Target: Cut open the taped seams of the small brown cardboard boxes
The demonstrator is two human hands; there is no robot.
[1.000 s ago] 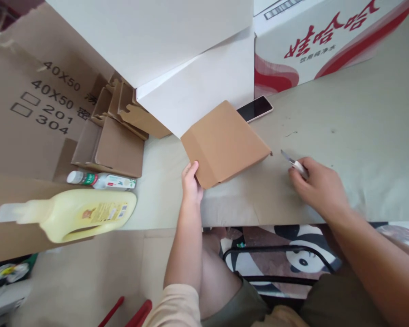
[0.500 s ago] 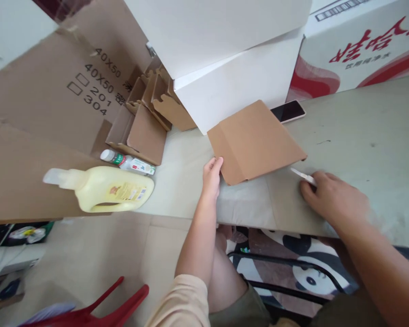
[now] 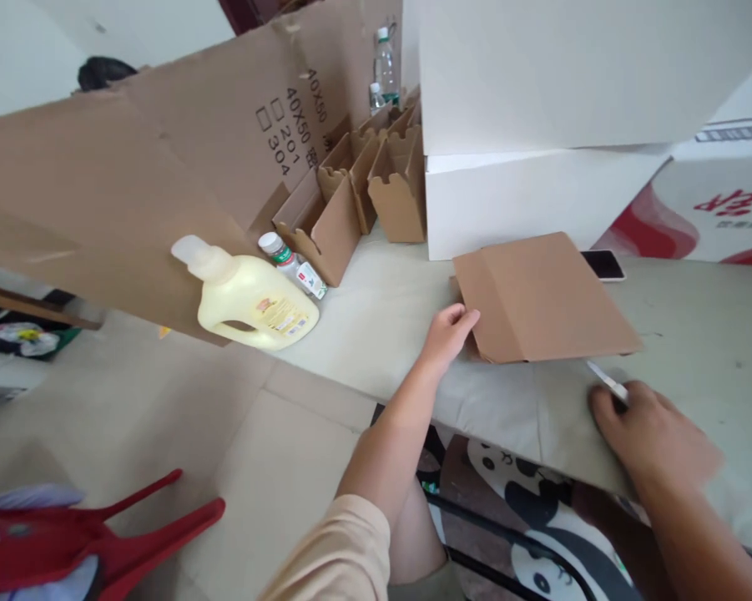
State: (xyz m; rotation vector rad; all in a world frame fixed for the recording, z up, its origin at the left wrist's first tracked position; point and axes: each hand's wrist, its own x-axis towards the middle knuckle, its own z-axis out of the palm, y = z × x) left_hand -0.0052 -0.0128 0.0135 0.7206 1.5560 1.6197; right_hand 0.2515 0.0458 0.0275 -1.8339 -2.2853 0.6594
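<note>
A flattened brown cardboard box [image 3: 557, 292] lies on the pale table cover, with a crease near its left end. My left hand [image 3: 446, 338] is closed at its left edge, thumb against the board; the fingertips are partly hidden. My right hand [image 3: 654, 430] rests on the table to the lower right of the board. It is closed round a slim white pen-like knife [image 3: 608, 382], whose thin tip points up and left toward the board's near edge.
A pale yellow detergent bottle [image 3: 256, 300], a small plastic bottle [image 3: 293, 265] and several open cardboard boxes [image 3: 331, 229] stand to the left. Behind the board are a white box [image 3: 538, 196] and a phone [image 3: 604, 265]. A red chair [image 3: 131, 534] stands on the floor.
The view has swung left, so everything on the table shows further right. My left hand stays at the board's edge. My right hand keeps the white knife near the board.
</note>
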